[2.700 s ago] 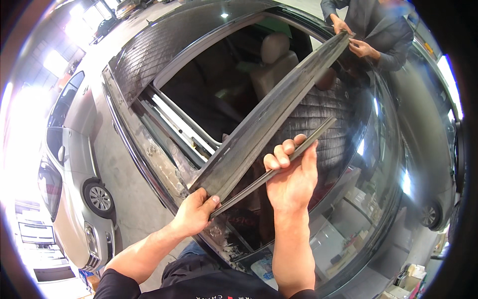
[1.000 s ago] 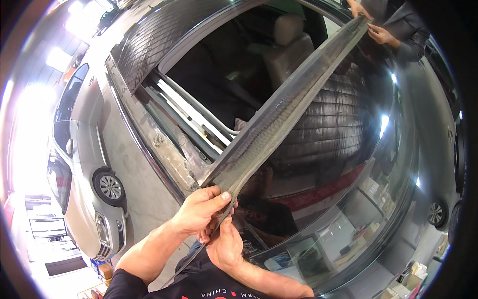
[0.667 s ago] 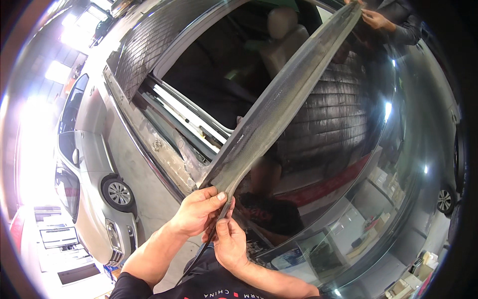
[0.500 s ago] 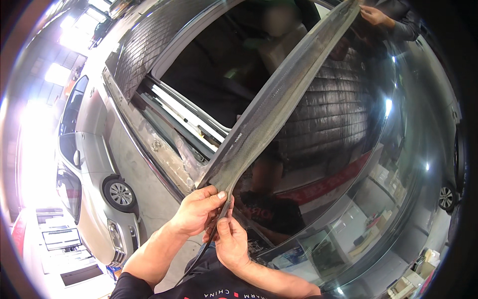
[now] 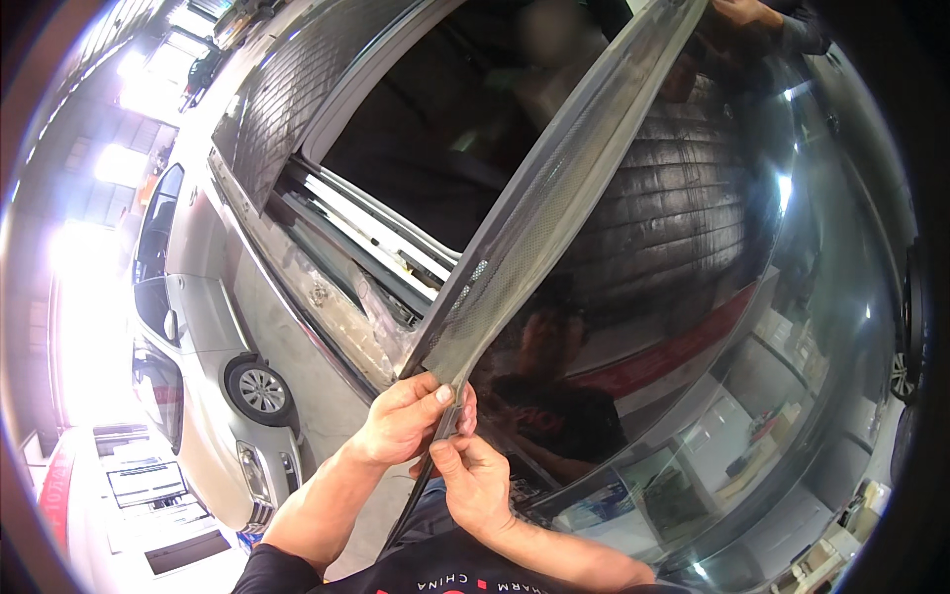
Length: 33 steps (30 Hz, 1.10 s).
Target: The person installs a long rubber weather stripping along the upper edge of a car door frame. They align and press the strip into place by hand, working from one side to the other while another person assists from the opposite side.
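Both of my hands meet at the near end of a long grey mesh-textured strip [image 5: 539,223] that runs away from me up toward the top right. My left hand [image 5: 401,421] is curled over the strip's left edge, fingers folded down and thumb pressed on its face, so it has a firm hold there. My right hand [image 5: 475,480] sits just below and beside it, thumb and forefinger pinched on the narrow dark tail of the strip where it tapers; the other fingers are loosely bent.

At the far end, another person's hand [image 5: 737,12] holds the strip near the top rim of the view.

Under the strip lies the glossy black car roof [image 5: 752,327], its glass mirroring me and the shop. Left of the strip the roof is open: a dark rectangular sunroof opening [image 5: 426,148] with pale metal rails [image 5: 371,233] along its near edge and a ribbed dark panel [image 5: 287,99] pushed back beyond it. The strip's left edge crosses over this opening's corner.

Further left and lower, a silver parked car [image 5: 203,376] stands on the grey floor, well apart from my hands.
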Available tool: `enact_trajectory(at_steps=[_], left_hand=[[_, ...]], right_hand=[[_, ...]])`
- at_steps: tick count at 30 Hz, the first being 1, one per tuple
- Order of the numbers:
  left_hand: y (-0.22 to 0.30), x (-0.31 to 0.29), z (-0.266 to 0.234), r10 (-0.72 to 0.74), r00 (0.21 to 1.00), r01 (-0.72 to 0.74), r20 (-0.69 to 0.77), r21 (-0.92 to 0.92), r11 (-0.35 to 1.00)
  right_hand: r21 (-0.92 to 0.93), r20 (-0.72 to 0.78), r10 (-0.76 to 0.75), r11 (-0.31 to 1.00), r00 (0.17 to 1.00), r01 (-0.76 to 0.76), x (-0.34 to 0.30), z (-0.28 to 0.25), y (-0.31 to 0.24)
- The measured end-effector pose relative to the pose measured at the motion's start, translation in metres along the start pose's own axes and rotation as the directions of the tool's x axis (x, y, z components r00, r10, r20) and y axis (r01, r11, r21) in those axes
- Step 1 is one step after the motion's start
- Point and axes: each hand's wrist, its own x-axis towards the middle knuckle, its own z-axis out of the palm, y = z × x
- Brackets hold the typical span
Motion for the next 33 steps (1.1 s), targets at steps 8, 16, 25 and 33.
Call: enact_trajectory(at_steps=[8, 16, 25, 33], left_hand=[[0.012, -0.006, 0.003, 0.032, 0.992, 0.014, -0.122, 0.354, 0.935], [0.007, -0.006, -0.006, 0.066, 0.998, -0.056, -0.019, 0.320, 0.946], [0.002, -0.005, -0.005, 0.060, 0.996, -0.043, -0.062, 0.247, 0.968], [0.001, -0.005, -0.001, 0.075, 0.993, -0.056, -0.090, 0.197, 0.979]], right_hand=[[0.234, 0.066, 0.000, 0.972, 0.998, -0.015, 0.010, -0.007, 0.020], [0.320, 0.093, -0.059, 0.947, 0.994, 0.026, 0.016, -0.012, 0.033], [0.322, 0.140, -0.137, 0.943, 0.981, 0.085, 0.022, -0.017, 0.037], [0.326, 0.062, -0.165, 0.935, 0.984, 0.137, 0.024, -0.009, 0.029]])
